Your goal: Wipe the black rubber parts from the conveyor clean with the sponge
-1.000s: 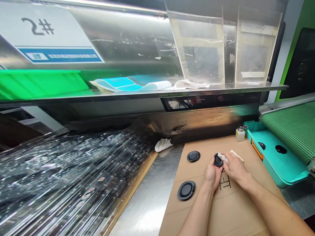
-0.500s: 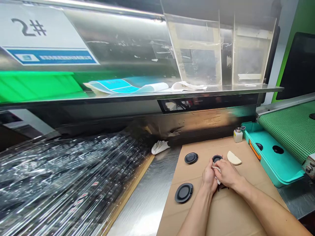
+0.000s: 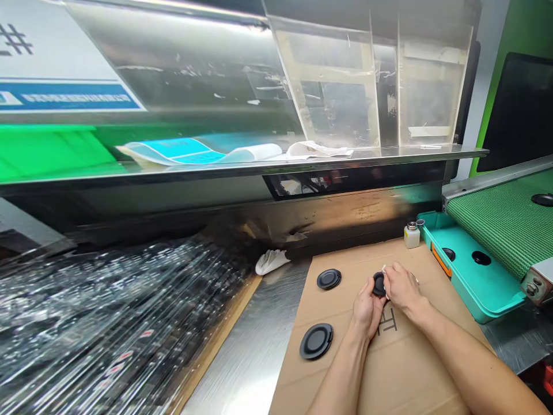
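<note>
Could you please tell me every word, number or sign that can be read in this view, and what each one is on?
"#": large dark sign, cut off at the picture's edge, on the white rectangular placard.
Blue band on that placard: white text too small to read.
Brown cardboard sheet: dark printed character, too unclear to quote.
Turquoise-and-white label roll: too blurred to read.
Small white bottle: label too small to read.

A stainless steel shelf (image 3: 242,165) runs across a factory workstation beneath a polished steel back panel (image 3: 173,75), carrying clear acrylic dividers (image 3: 332,80) and curled blue-and-white label sheets (image 3: 199,151). A white sign (image 3: 56,69) with a blue strip stands at left. At right, a dark screen (image 3: 521,112) sits against a green wall (image 3: 486,115) above a green mesh conveyor belt (image 3: 496,225). Bright light glares off the steel table (image 3: 233,369).
</note>
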Available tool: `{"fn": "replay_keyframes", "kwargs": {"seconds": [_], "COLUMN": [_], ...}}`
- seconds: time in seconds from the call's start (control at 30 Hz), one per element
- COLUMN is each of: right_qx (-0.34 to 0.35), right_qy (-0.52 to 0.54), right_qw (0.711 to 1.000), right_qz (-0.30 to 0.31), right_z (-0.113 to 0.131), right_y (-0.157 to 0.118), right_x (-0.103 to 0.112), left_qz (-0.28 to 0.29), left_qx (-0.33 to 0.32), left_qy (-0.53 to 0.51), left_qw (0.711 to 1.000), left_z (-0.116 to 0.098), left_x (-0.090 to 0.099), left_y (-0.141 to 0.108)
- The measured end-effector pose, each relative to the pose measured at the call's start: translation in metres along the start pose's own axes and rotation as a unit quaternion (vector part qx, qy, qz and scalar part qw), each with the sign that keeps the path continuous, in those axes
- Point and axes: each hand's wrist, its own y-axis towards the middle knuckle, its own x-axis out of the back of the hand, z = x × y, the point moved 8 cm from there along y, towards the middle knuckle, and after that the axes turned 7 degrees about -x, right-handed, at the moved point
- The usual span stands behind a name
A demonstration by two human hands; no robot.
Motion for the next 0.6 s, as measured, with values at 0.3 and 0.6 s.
{"fn": "replay_keyframes", "kwargs": {"seconds": [0.3,0.6], "right_qx": [-0.013,0.080], "right_qy": [0.087,0.144], "right_qw": [0.996,0.986], "right_qz": [0.023,0.012], "right_z": [0.006,0.023], "right_y": [-0.015,-0.022], "right_x": [-0.015,-0.018], "left_qz": [-0.049,-0.069], "left_qx": [-0.026,0.015], "left_qy": [-0.037,-0.061], "left_qw": [0.998,0.996], "left_z": [-0.010,-0.008], "left_x": [0.015,0.016], "left_y": [0.009,0.006]}}
